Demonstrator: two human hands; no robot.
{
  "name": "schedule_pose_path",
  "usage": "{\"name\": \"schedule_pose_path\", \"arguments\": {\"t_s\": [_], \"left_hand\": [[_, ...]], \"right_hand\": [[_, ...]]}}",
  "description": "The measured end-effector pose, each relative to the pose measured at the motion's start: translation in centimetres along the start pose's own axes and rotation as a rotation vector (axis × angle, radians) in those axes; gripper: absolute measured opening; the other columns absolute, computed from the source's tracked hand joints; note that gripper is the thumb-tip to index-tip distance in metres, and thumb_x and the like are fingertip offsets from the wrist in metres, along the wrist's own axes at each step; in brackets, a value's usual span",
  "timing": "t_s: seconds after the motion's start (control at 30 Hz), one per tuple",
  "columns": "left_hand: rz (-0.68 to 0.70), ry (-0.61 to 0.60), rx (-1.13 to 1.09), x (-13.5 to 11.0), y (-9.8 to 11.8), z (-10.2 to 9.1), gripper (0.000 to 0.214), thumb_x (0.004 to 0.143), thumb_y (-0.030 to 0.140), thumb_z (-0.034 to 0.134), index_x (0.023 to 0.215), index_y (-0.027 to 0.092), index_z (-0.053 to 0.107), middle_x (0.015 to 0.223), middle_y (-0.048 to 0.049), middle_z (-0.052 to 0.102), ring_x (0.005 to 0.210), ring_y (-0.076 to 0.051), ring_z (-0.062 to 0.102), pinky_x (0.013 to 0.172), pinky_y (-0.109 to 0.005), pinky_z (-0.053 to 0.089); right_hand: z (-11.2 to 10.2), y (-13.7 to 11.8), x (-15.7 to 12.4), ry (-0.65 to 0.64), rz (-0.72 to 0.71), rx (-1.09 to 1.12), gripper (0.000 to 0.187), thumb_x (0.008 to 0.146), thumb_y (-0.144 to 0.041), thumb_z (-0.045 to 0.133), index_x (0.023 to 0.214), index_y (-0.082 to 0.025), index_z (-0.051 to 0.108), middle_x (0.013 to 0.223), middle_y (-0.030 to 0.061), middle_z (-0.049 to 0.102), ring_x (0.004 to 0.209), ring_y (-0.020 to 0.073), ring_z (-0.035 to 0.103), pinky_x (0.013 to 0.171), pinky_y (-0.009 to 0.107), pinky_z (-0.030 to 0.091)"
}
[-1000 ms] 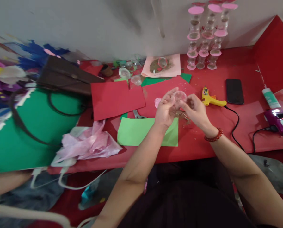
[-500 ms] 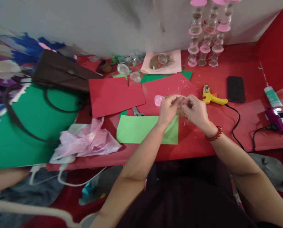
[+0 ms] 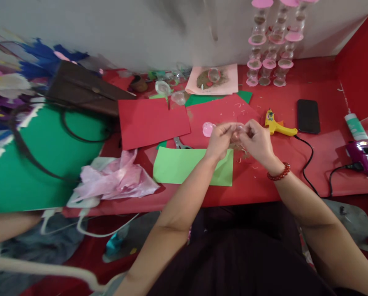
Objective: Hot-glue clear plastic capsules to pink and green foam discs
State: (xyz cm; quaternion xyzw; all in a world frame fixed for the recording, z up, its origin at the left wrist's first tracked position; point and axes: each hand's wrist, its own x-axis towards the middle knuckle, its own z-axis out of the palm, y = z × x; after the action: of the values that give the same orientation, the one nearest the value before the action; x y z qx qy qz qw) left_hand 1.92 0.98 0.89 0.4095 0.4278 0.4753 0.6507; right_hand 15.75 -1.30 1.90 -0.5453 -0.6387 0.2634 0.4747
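Note:
My left hand [image 3: 218,139] and my right hand [image 3: 258,142] meet over the red table [image 3: 295,164], fingers pinched together around a small clear plastic dome [image 3: 237,130] held between them. A red bead bracelet [image 3: 278,172] circles my right wrist. Just left of my left hand lies a small pink round piece [image 3: 207,128]. Below my hands sits a light green paper sheet [image 3: 184,166], with brown crumbs and scraps scattered beside it.
A yellow glue gun [image 3: 275,125] and black phone [image 3: 308,116] lie to the right, a purple device [image 3: 364,154] and white tube [image 3: 355,126] farther right. Stacked clear cups with pink discs [image 3: 268,61] stand at the back. Red sheets [image 3: 153,121], scissors [image 3: 180,144], pink plastic bag [image 3: 116,183], green board [image 3: 23,172] and brown bag [image 3: 82,94] lie left. Another person's arm [image 3: 8,228] shows at lower left.
My hands came down from a raised position, where the clear dome was held up, to just above the table, and drew closer together around it.

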Motion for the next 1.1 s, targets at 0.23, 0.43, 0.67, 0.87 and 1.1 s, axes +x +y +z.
{"name": "schedule_pose_path", "arguments": {"t_s": [0.23,0.43,0.67,0.87,1.1], "left_hand": [[-0.133,-0.134,-0.18,-0.1,1.0,-0.6,0.022,0.082,0.022,0.085,0.104,0.023,0.082,0.09,-0.0025,0.081,0.075,-0.014,0.073,0.076,-0.03,0.064],[-0.095,-0.141,-0.208,0.4,0.3,-0.9,0.022,0.087,0.036,0.084,0.099,0.019,0.083,0.086,-0.0041,0.078,0.071,-0.014,0.071,0.072,-0.028,0.062],[-0.131,-0.211,-0.242,0.2,0.2,-0.7,0.023,0.087,0.016,0.08,0.109,0.023,0.081,0.093,-0.0011,0.078,0.08,-0.013,0.072,0.082,-0.029,0.062],[-0.123,-0.244,-0.281,0.1,0.8,-0.9,0.036,0.082,0.008,0.079,0.115,0.022,0.08,0.12,-0.0054,0.08,0.117,-0.022,0.075,0.103,-0.033,0.06],[-0.1,-0.221,-0.208,0.0,0.6,-1.0,0.029,0.087,0.023,0.08,0.116,0.02,0.081,0.123,-0.0088,0.08,0.123,-0.028,0.073,0.1,-0.038,0.063]], "right_hand": [[0.0,0.8,0.1,0.088,-0.046,-0.051,0.035,0.081,-0.022,0.069,0.071,-0.026,0.036,0.057,-0.0095,0.04,0.053,0.0096,0.034,0.055,0.026,0.03],[0.4,1.1,-0.5,0.095,-0.108,-0.033,0.033,0.085,-0.026,0.069,0.073,-0.026,0.038,0.06,-0.0087,0.044,0.053,0.0096,0.038,0.056,0.027,0.032],[0.0,1.1,0.0,0.182,-0.07,-0.018,0.029,0.082,-0.016,0.062,0.072,-0.026,0.037,0.058,-0.0089,0.038,0.053,0.0102,0.034,0.055,0.027,0.028],[-0.1,0.9,0.3,0.235,-0.078,0.033,0.03,0.081,-0.012,0.059,0.07,-0.026,0.034,0.059,-0.0087,0.035,0.053,0.0095,0.032,0.054,0.027,0.027],[0.2,1.3,0.2,0.218,-0.072,0.035,0.034,0.079,-0.011,0.066,0.069,-0.025,0.037,0.058,-0.0108,0.034,0.052,0.0076,0.03,0.054,0.026,0.025]]}}
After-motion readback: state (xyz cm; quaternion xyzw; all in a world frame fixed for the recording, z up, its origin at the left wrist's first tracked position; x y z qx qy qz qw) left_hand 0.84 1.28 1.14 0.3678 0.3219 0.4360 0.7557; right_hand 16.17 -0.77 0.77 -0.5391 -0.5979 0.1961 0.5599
